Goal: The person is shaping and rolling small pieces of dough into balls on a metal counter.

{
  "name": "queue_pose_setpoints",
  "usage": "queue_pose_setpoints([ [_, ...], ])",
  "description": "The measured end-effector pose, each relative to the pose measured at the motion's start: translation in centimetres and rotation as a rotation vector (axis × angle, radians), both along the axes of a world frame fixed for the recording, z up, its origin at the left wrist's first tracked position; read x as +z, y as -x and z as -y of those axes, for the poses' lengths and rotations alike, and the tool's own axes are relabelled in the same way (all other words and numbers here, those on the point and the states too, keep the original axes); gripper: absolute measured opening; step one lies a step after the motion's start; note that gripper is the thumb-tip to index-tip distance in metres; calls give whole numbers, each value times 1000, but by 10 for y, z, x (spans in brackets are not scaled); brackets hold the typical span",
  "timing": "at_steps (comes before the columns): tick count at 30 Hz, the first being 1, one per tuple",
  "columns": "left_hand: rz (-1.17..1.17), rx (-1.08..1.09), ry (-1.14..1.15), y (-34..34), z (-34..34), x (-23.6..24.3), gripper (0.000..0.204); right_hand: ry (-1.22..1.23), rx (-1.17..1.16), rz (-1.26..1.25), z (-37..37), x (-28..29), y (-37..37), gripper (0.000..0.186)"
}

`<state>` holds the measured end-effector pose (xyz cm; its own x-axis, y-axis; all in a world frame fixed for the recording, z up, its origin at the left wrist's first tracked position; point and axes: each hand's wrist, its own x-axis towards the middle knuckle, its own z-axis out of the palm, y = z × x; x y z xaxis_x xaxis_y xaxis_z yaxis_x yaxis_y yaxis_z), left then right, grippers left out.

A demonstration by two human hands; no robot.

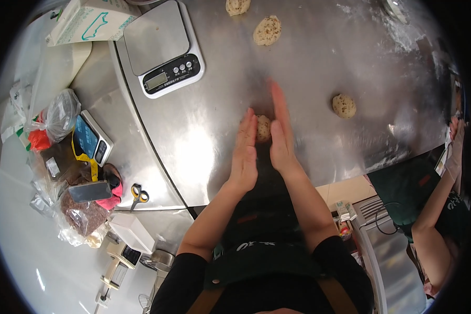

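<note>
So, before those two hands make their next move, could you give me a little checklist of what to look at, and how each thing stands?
1. Dough ball between the palms: ok, the left hand is on one side and the right hand on the other.
2. Whole ball evenly round: cannot tell, the hands cover part of it.
3. Nearest other dough piece apart from the hands: ok, it lies to their right.
4. White scale out of the hands' way: ok, it sits ahead and to the left.
5. Scissors away from the dough: ok, they lie well to the left.
</note>
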<state>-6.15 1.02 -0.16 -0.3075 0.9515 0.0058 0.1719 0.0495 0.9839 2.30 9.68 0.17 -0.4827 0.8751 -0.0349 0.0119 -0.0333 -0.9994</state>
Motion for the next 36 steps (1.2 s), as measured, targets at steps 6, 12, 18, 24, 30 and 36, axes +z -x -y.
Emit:
queue_pose_setpoints([
  [6, -62, -68, 43, 3, -15, 7, 61, -16, 18, 31, 23, 3, 2, 77],
  [12, 96, -94, 107, 16, -18, 5, 59, -26, -11, -21, 31, 5, -9, 73],
  [18, -40, -141, 82, 11, -17, 9, 61, 70, 47, -42, -3, 7, -3, 76],
  [24, -88, -84, 52, -6, -5, 0, 63, -4, -23, -2, 24, -3, -4, 72],
  [30, 223, 193, 38, -7, -8, 17, 71, 21, -35, -25, 13, 5, -21, 76],
  [36, 30, -21, 66, -5, -9, 9, 70, 44, 30, -41, 3, 3, -10, 72],
])
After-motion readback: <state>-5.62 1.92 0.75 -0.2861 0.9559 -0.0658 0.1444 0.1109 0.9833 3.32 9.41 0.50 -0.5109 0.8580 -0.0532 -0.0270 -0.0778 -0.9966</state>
